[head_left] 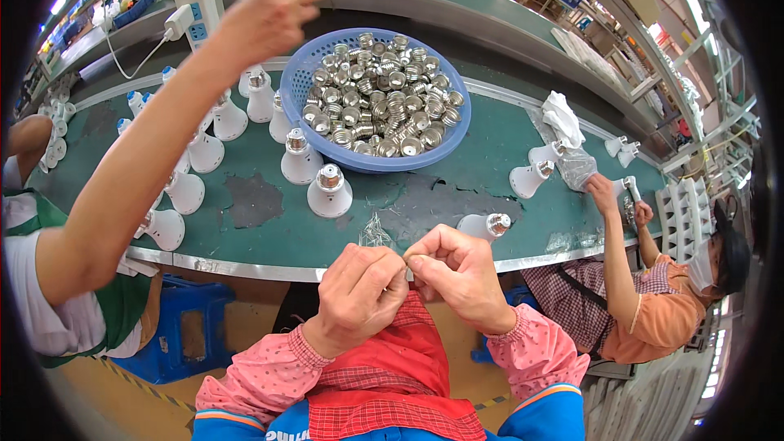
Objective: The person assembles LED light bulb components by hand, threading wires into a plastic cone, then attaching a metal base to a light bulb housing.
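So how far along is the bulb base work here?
Done: several white bulb housings on the green belt already wear metal caps. In hand: left hand and right hand pinch something small, too small to identify. Left: the blue basket is full of loose caps.

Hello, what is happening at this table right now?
A person in pink sleeves holds both hands together over their lap, the left hand and the right hand pinching something too small to identify. On the green table stand white bulb housings beside a blue basket of metal screw caps. One co-worker's arm reaches across, and another co-worker sits at the right.
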Motion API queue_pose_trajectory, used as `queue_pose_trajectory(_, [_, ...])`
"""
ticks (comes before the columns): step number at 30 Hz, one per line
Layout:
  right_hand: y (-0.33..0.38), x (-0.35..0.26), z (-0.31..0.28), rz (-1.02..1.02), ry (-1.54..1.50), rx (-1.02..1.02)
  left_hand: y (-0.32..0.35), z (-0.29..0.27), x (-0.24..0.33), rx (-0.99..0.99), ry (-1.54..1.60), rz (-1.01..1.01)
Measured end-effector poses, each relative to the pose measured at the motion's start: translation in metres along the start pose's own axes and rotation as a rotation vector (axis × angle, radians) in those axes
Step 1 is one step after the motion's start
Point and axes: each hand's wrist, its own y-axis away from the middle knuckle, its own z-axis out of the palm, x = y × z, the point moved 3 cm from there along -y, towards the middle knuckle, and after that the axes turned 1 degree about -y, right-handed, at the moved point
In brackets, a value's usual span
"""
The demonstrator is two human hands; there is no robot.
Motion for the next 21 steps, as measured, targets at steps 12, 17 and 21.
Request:
queue_pose_trajectory(12, [0.011, 0.017, -0.012, -0.051, -0.033, 0.127, 0.004, 0.023, 0.006, -0.002, -0.078, 0.138])
queue_pose_trajectory(17, [0.017, 0.02, -0.022, -0.017, -0.066, 0.147, 0.005, 0.038, 0.007, -0.004, -0.037, 0.082])
queue_pose_trajectory(21, [0.034, 0.02, -0.041, -0.065, 0.006, 0.263, 0.002, 0.058, 0.013, -0.07, 0.274, -0.184])
